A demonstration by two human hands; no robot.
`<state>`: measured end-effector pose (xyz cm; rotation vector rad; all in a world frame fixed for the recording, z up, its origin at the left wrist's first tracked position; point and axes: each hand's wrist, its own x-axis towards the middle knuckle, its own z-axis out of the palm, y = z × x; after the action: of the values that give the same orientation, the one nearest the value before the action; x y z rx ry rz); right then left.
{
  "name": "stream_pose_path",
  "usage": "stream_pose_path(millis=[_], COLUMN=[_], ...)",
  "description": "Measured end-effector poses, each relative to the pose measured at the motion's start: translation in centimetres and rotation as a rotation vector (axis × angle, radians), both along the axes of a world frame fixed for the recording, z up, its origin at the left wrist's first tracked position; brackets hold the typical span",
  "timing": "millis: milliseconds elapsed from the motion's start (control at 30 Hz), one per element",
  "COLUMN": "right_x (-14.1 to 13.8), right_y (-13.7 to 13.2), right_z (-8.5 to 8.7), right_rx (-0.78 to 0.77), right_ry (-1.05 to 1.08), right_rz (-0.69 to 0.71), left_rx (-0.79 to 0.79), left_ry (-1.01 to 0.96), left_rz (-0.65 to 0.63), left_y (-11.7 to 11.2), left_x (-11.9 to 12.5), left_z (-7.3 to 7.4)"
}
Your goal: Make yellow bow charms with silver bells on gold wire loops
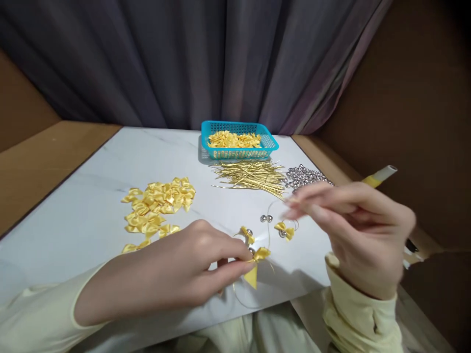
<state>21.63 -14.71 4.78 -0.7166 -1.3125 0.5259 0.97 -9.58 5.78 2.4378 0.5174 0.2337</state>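
Observation:
My left hand (pixel 206 260) pinches a yellow satin bow (pixel 262 254) between thumb and forefinger above the near part of the table. A silver bell (pixel 251 250), partly hidden by my fingers, sits against the bow. From the bow a thin gold cord (pixel 269 233) curves up to my right hand (pixel 356 225), whose fingertips are closed on its end and slightly blurred. Just beyond lie one bow with a bell (pixel 247 234), another bow with a bell (pixel 284 230) and cord, and a pair of loose bells (pixel 266 218).
Yellow bows (pixel 162 201) lie heaped at the left. At the back stands a blue basket (pixel 270 143) of yellow pieces, with gold cords (pixel 250 176) before it and silver bells (pixel 305 176) rightward. A yellow tube with a whitish end (pixel 382 175) shows behind my right hand; its support is hidden.

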Motion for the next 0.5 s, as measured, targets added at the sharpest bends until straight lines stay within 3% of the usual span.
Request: stream_pose_path(millis=[67, 200, 300, 367, 433, 500], right_x=[1.5, 4.7, 5.2, 4.5, 3.4, 2.3], right_y=[-1.0, -2.0, -0.7, 0.3, 1.0, 0.9], right_z=[0.0, -0.8, -2.1, -2.6, -2.4, -1.6], right_rx=[0.068, -0.285, -0.533, -0.592, -0.555, -0.410], right_ry=[-0.006, -0.457, -0.689, -0.619, -0.435, -0.223], right_rz=[0.142, 0.493, 0.348, 0.154, 0.013, -0.068], left_rx=[0.005, 0.026, 0.063, 0.088, 0.109, 0.118], left_ry=[-0.022, -0.092, -0.110, -0.081, -0.044, -0.012], left_rz=[0.043, 0.072, 0.021, -0.025, -0.047, -0.047], left_y=[0.2, 0.3, 0.0, -0.3, -0.5, -0.5], left_x=[0.0, -0.1, -0.1, -0.1, -0.1, 0.0], left_z=[-0.2, -0.2, 0.0, -0.1, -0.2, -0.4])
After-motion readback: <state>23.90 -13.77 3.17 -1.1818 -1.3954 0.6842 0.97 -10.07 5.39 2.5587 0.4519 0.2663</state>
